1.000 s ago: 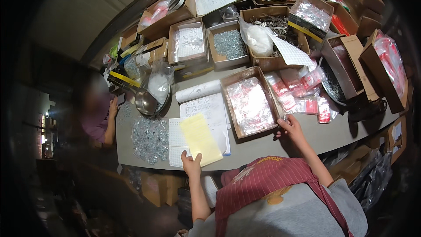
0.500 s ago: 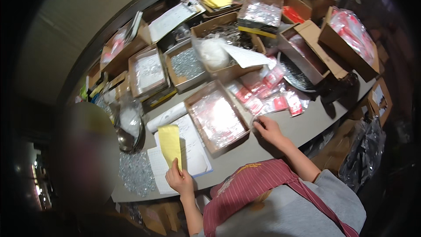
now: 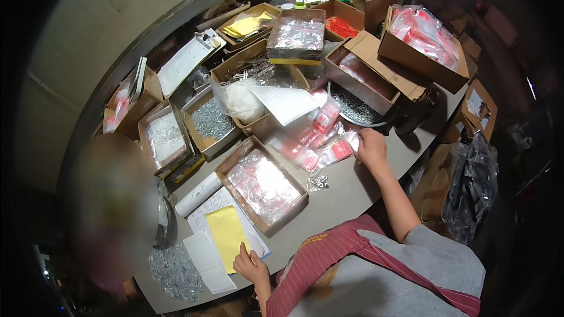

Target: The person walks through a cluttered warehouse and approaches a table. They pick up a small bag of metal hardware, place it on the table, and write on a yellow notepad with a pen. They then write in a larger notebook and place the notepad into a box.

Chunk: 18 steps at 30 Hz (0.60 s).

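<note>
My left hand is beside a yellow sheet lying over white papers, its index finger stretched out at the sheet's lower right edge. Nothing shows in its grasp. Farther right, my right hand has closed fingers at the edge of a pile of small clear plastic bags with red print. The fingertips are partly hidden, but seem to pinch the nearest bag. A small clear packet of metal parts lies on the table between that pile and a cardboard box of filled clear packets.
Behind are boxes of small screws and metal pieces, plus a round tray of dark screws. A heap of clear packets lies at the near left. Another person, blurred, is at the left. A cardboard box of bags tilts at right.
My left hand has let the raised yellow sheet down onto the papers. My right hand has left the small packet by the box and reached right to the red-printed bags. The view has shifted.
</note>
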Available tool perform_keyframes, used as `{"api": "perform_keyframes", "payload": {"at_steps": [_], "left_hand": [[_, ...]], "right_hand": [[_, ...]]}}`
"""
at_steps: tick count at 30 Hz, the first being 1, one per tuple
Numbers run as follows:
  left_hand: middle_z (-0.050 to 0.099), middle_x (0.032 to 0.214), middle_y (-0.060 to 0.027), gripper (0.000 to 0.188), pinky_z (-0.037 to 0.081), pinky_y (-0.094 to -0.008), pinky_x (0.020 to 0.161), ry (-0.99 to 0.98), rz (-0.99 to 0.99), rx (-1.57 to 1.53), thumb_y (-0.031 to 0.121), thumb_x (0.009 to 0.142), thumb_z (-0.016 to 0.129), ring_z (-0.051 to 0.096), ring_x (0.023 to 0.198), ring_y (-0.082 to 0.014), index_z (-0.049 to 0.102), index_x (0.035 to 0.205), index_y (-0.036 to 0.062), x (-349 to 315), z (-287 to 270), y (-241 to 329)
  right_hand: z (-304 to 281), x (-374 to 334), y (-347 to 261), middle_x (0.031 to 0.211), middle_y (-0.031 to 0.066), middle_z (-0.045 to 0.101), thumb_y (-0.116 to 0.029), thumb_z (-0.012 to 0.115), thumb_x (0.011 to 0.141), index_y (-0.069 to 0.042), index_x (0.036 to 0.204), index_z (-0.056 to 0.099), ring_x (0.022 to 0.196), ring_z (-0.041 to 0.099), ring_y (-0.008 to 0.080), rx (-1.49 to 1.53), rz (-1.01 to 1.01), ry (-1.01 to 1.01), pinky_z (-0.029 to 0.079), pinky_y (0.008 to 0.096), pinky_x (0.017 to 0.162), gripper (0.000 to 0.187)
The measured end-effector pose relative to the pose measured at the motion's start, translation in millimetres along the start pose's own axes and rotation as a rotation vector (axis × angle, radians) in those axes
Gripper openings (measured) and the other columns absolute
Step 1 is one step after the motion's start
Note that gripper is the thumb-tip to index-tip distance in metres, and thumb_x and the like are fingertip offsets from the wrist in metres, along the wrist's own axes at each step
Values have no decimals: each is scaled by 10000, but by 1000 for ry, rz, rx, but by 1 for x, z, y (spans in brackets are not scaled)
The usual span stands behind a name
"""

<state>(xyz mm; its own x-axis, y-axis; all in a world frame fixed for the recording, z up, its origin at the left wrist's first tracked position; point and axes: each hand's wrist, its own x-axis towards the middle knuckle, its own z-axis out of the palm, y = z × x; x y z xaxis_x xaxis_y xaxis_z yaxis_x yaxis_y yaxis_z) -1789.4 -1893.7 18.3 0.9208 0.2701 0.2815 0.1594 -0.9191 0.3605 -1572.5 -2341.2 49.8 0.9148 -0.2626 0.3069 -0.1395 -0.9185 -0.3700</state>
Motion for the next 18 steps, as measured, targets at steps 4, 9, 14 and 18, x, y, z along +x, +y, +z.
{"api": "perform_keyframes", "payload": {"at_steps": [4, 9, 14, 18], "left_hand": [[535, 889, -116, 374, 367, -449, 806, 51, 1, 3, 191, 939, 564, 485, 858, -326, 611, 1287, 60, 0, 4, 0], [542, 915, -124, 368, 370, -451, 814, 52, 13, -8, 177, 927, 565, 494, 876, -332, 614, 1272, 59, 5, 3, 1], [569, 961, -138, 402, 391, -474, 835, 14, 15, 9, 157, 890, 592, 520, 908, -350, 602, 1278, 53, 1, -3, -3], [604, 1094, -164, 420, 413, -482, 892, 13, 57, -95, 151, 875, 606, 555, 1016, -367, 592, 1281, 43, -2, -15, 1]], "right_hand": [[3, -2, 63, 1070, 184, 620, -60, 636, 745, -24, 988, 663, 997, 586, 375, -412, 51, -2, 456, 457, 883, 247], [4, -13, 93, 1130, 196, 590, -67, 614, 786, -24, 1037, 609, 1054, 561, 380, -271, -14, 48, 449, 477, 897, 254], [-22, -27, 90, 951, 183, 611, -127, 613, 906, 8, 1060, 626, 901, 598, 355, 123, -88, 98, 480, 418, 799, 205], [-85, -34, 37, 937, 75, 605, -110, 619, 961, 18, 1075, 647, 863, 576, 166, 432, -10, 221, 463, 271, 777, 174]]}}
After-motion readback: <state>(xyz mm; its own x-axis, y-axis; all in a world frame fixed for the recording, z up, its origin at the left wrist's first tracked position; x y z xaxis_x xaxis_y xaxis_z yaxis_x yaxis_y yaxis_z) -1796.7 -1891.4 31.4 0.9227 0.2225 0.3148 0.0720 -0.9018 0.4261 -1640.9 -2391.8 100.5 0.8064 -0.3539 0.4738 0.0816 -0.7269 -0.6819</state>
